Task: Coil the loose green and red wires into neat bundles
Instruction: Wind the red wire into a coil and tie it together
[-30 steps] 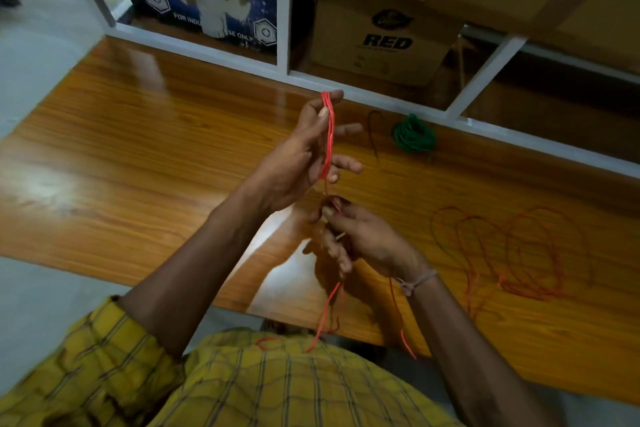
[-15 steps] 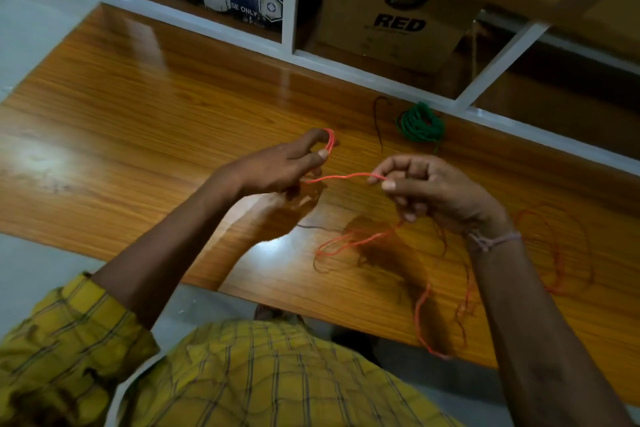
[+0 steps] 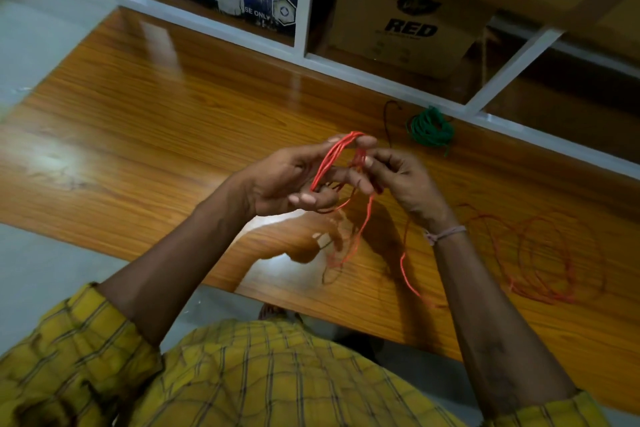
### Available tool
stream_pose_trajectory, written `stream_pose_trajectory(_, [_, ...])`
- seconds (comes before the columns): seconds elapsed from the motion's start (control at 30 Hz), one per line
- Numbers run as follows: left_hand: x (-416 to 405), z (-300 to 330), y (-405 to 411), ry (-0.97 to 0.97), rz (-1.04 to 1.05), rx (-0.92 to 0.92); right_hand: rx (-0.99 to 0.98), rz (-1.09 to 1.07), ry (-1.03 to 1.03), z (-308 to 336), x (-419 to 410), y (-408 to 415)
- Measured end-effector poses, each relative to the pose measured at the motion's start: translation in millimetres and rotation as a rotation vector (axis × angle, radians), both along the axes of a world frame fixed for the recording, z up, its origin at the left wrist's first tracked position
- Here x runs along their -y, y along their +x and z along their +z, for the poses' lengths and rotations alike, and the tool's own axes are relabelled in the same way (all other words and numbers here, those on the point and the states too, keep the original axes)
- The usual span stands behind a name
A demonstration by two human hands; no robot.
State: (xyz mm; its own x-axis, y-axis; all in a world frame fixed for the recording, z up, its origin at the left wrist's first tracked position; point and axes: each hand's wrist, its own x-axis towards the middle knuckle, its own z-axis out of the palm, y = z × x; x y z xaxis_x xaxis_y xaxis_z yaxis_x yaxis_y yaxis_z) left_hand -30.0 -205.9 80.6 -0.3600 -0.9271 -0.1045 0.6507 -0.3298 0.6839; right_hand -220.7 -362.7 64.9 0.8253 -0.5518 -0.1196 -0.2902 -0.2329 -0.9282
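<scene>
Left hand [image 3: 298, 180]: fingers spread, several turns of the red wire [image 3: 330, 163] looped lengthwise over them from fingertip to thumb side; the hand serves as the winding former and holds the coil in place. Right hand [image 3: 401, 180]: fingers curled, pinching the running strand just beside the left fingertips.

Change: half a second ago the right hand was drawn out well clear of the left, with a taut strand stretched between them. Now it is back against the coil, so that length is laid on as one more turn. A second ago the right hand sat below the left, so the hands are cycling pull-out, wrap, pull-out.

Slack drops from the coil toward the wooden tabletop [image 3: 173, 135], then trails along the edge nearest the person to the loose red loops [image 3: 540, 260], well apart from the coil on the right-hand side.

Green wire bundle [image 3: 431, 128]: already wound, lying beyond the coil near the white shelf frame [image 3: 346, 69]. A thin dark strand [image 3: 388, 121] lies just beside it.

Judgement: green done, red partly done; a good deal of loose red is left to feed in. The tail may snag in the loops.
</scene>
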Motion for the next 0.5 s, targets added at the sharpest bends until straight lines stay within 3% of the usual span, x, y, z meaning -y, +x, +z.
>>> stream_pose_trajectory(0.13, [5.8, 1.1, -1.8, 0.009, 0.174, -0.13, -0.069, -0.042, 0.097, -15.8, -29.4, 5.9])
stream_pose_trajectory(0.33, [19.7, 4.8, 5.6, 0.074, 0.459, -0.317, -0.083, 0.039, -0.029, -28.6, -51.0, -5.1])
stream_pose_trajectory(0.5, [28.8, 2.1, 11.3, 0.09, 0.665, -0.182, -0.144, 0.08, -0.127, -20.4, -52.1, -20.9])
